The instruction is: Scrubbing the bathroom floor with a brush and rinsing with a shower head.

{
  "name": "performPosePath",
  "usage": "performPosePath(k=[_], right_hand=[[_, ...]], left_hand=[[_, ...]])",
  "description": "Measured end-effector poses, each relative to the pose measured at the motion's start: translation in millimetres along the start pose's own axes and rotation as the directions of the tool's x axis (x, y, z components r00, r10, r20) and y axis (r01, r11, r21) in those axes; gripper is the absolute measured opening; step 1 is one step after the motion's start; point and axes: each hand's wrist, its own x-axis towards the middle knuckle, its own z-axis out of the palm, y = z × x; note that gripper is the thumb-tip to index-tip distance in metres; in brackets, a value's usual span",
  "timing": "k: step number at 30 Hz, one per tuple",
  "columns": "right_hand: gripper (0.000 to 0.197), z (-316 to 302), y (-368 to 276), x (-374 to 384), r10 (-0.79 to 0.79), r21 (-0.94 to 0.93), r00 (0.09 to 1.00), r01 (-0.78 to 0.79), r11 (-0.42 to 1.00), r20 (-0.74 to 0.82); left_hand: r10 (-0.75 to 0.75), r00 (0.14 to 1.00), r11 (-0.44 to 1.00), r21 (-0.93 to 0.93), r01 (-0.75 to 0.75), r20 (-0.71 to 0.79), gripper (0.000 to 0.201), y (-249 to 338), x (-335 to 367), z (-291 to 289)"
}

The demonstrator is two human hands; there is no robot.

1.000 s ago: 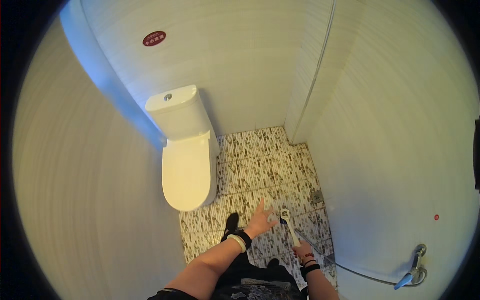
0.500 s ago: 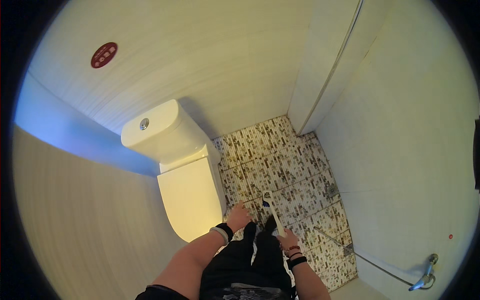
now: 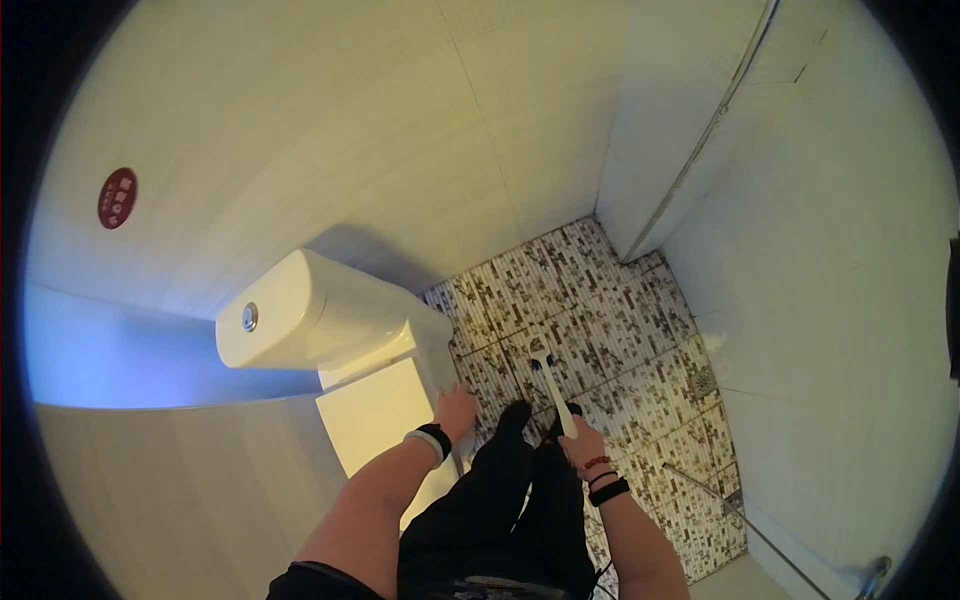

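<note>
My right hand (image 3: 584, 442) is closed round the end of a white-handled toilet brush (image 3: 556, 398). The brush slants away to the upper left over the patterned floor, its head showing dark blue bristles. My left hand (image 3: 456, 412) hovers at the right side of the white toilet (image 3: 385, 408), fingers loosely apart with nothing in them. Whether it touches the toilet, I cannot tell. The toilet's lid is down, and my left forearm hides part of it. A round silver flush button (image 3: 250, 317) sits on top of the cistern (image 3: 290, 315).
Pale walls close in around the toilet, with a dark red oval sign (image 3: 117, 198) at left. Brown-and-white floor tiles (image 3: 600, 300) carry a floor drain (image 3: 704, 381) by the right wall. A thin metal rod (image 3: 750, 530) slants along the lower right near a metal fitting (image 3: 875, 577).
My view has turned, so the toilet and sign sit lower and farther left. Both hands appear slightly higher in view. The brush stays in my right hand, its head farther out over the floor.
</note>
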Motion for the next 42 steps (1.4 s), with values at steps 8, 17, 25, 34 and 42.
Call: performPosePath(k=[8,17,25,34,42], right_hand=[[0.054,32,-10,100,0.025,-0.04,0.994,-0.021,0.999,0.11],[0.053,100,-6,161,0.047,-0.039,0.989,-0.042,0.998,0.141],[0.057,134,-34,178,0.139,-0.133,0.97,-0.114,0.985,0.2],[0.06,101,-6,153,0.298,-0.391,0.901,-0.163,0.906,0.315],[0.06,155,-38,220,0.105,-0.407,0.976,-0.018,0.913,0.192]], left_hand=[[0.086,0.996,0.985,0.152,-0.084,-0.002,0.028,-72,65,35],[0.319,0.947,0.929,0.204,-0.308,-0.022,0.029,-130,103,53],[0.408,0.869,0.901,-0.033,-0.433,-0.281,0.02,-134,100,56],[0.418,0.817,0.871,-0.08,-0.484,-0.397,0.016,-139,103,66],[0.455,0.806,0.858,-0.056,-0.51,-0.378,0.013,-144,102,65]])
